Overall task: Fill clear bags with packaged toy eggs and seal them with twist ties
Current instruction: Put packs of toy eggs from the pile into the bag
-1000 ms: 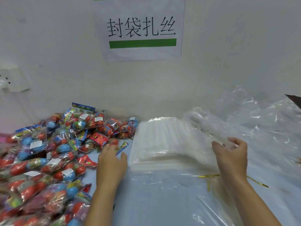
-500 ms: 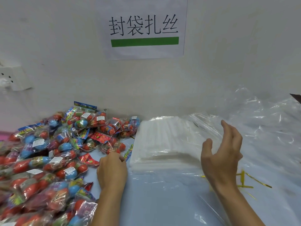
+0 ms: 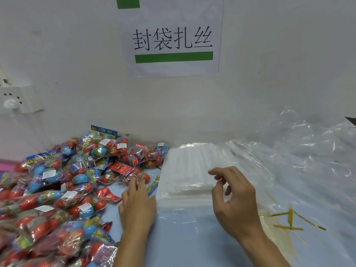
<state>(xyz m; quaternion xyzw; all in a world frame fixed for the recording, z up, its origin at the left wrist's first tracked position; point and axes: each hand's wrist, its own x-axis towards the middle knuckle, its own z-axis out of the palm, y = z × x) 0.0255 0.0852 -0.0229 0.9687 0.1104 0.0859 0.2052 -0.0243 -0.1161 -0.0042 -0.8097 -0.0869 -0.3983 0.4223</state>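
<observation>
A heap of packaged toy eggs [image 3: 57, 189], red and blue in crinkly wrappers, covers the left of the table. A flat stack of clear bags [image 3: 192, 162] lies in the middle. My left hand [image 3: 136, 207] lies palm down between heap and stack, its fingertips touching a package [image 3: 142, 175] at the heap's edge. My right hand [image 3: 235, 199] hovers over the stack's near right corner with fingers loosely curled, thumb and forefinger apart; I see nothing held in it. Gold twist ties [image 3: 289, 218] lie on the table to its right.
Loose crumpled clear plastic [image 3: 308, 151] fills the right side up to the wall. A paper sign [image 3: 173, 39] hangs on the wall straight ahead, and a wall socket [image 3: 19, 101] is at the far left. Light blue tabletop [image 3: 183, 237] shows between my forearms.
My right hand has let go of the loose plastic on the right, lifted and moved left over the bag stack. My left hand has slid a little forward to the heap's edge.
</observation>
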